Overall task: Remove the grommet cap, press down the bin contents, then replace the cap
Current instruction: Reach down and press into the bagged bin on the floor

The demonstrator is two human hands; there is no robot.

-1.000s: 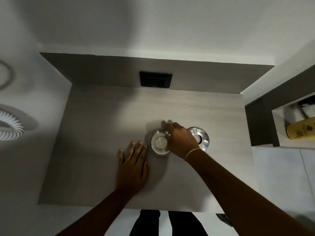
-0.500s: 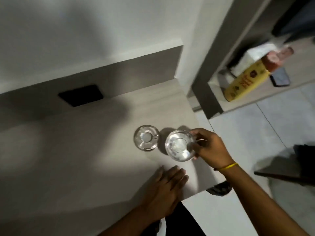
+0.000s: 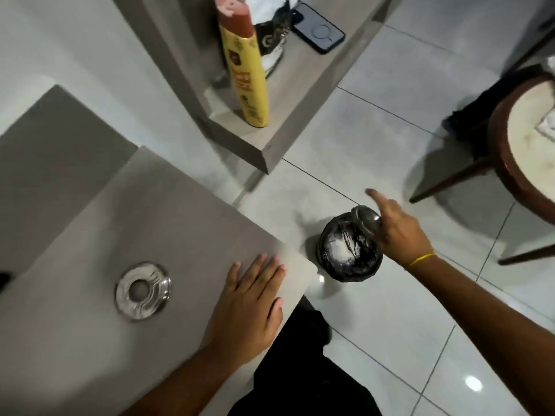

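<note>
The desk top (image 3: 156,223) is a matt grey-beige with a faint streaky grain, and the grommet ring (image 3: 143,290) set in it is shiny silver with a dull grey centre, while the cap (image 3: 367,221) in the right hand (image 3: 399,232) is a darker, reflective grey and the wrist carries a thin yellow band (image 3: 420,259). The bin (image 3: 350,249) is lined in glossy black plastic with white crumpled paper inside, standing on pale grey-white floor tiles (image 3: 420,340) with thin dark joints. On the grey-beige shelf (image 3: 288,127) the tall can (image 3: 247,73) is yellow with brown printed patterns and a reddish-brown cap, the phone (image 3: 319,33) is dark navy, and the round table (image 3: 525,145) at right has a dark brown rim around a whitish marbled top.
</note>
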